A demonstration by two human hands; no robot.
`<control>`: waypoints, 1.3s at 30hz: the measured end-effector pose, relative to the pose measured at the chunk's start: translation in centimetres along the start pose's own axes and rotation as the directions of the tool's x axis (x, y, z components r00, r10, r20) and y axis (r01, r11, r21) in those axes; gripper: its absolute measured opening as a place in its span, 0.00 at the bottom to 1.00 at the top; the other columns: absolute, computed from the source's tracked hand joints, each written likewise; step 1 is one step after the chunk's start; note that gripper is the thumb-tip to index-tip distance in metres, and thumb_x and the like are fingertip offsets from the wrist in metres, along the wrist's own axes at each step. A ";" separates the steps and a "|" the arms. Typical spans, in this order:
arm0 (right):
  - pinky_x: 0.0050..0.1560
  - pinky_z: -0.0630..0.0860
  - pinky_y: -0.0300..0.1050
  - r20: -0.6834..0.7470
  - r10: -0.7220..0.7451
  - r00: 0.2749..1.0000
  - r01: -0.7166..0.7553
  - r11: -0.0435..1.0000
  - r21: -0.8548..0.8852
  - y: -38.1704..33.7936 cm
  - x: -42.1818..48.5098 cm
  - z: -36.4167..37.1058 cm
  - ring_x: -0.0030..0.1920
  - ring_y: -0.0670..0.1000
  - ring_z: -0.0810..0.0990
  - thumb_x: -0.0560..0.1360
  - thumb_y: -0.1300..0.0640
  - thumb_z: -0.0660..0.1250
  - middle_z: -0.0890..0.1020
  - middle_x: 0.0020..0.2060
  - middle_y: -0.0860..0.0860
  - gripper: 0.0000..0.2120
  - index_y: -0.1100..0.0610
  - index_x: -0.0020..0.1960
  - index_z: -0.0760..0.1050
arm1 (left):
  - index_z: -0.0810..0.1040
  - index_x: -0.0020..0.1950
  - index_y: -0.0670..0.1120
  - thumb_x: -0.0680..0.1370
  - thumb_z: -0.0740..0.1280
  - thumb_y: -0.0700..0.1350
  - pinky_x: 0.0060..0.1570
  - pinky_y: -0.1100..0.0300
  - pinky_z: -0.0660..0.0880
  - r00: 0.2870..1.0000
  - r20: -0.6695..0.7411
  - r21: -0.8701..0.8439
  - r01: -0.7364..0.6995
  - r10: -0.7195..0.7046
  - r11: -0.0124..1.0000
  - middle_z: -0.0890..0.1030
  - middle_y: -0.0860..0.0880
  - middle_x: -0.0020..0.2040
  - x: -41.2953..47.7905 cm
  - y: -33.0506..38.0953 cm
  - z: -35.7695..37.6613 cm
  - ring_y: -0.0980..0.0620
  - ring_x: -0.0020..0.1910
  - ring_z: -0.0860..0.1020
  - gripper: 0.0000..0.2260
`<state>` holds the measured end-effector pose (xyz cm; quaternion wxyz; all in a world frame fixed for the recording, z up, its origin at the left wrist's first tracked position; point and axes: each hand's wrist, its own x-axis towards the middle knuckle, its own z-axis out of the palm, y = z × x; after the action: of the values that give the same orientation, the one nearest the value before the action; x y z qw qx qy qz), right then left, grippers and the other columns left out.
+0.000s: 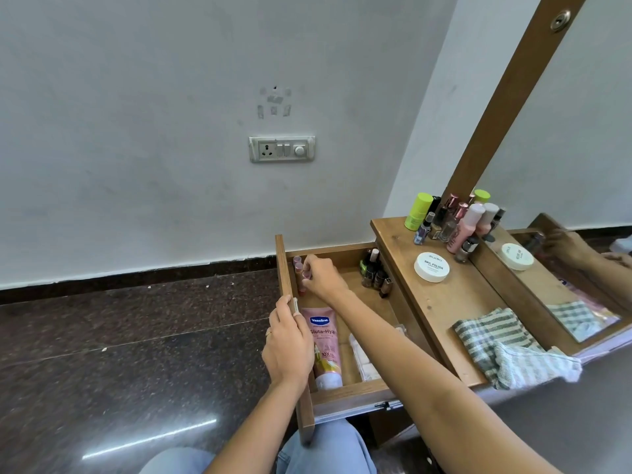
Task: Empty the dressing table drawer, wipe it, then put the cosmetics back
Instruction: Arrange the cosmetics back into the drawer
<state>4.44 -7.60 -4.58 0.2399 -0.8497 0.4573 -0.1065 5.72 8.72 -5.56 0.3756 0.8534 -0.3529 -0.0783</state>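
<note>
The wooden drawer point(345, 396) stands pulled out toward the floor. My left hand point(289, 343) grips its front panel at the handle. My right hand point(323, 278) reaches into the far left corner and pinches a small pink lipstick point(305, 275), beside two more pink tubes point(297, 265) standing against the front panel. A pink Vaseline tube point(325, 347) lies flat in the drawer, with a clear packet point(364, 359) to its right. Several dark nail polish bottles point(374, 273) stand at the drawer's back right.
On the dressing table top point(441, 302) stand several bottles point(451, 220), a white nail polish remover jar point(431, 266) and a striped green cloth point(506, 347). A mirror point(564, 268) rises behind them. Dark stone floor point(119, 354) lies left; a wall socket point(282, 149) is above.
</note>
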 end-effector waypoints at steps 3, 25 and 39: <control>0.45 0.76 0.42 -0.017 -0.023 1.000 0.023 1.000 -0.003 -0.2 -0.1 0.6 0.50 0.51 0.79 0.75 0.65 0.68 0.80 0.49 0.54 0.09 0.59 0.54 0.73 | 0.66 0.71 0.50 0.82 0.57 0.48 0.37 0.62 0.70 1.000 0.000 -0.001 -0.004 0.004 1.000 0.76 0.48 0.63 0.0 0.0 0.0 0.51 0.51 0.80 0.17; 0.42 0.76 0.41 -0.230 0.069 0.971 -0.054 0.996 0.069 -0.7 -0.9 -4.8 0.43 0.49 0.78 0.76 0.59 0.66 0.80 0.47 0.54 0.07 0.58 0.53 0.74 | 0.67 0.70 0.48 0.81 0.57 0.47 0.37 0.54 0.75 1.000 0.011 -0.015 -0.004 0.004 1.000 0.77 0.46 0.62 0.0 0.0 -0.1 0.46 0.48 0.80 0.16; 0.51 0.73 0.49 -0.505 0.210 0.837 -0.345 0.919 -0.189 10.6 -1.2 -21.0 0.55 0.58 0.77 0.73 0.62 0.65 0.81 0.52 0.57 0.12 0.57 0.56 0.78 | 0.66 0.70 0.49 0.81 0.58 0.48 0.36 0.53 0.77 1.000 0.015 0.025 0.007 -0.007 1.000 0.77 0.46 0.61 -0.2 0.2 0.1 0.46 0.48 0.81 0.17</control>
<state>-12.32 -18.09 8.20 0.0140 -0.7460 0.6313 -0.2114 5.47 8.71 -5.50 0.3621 0.8586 -0.3537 -0.0815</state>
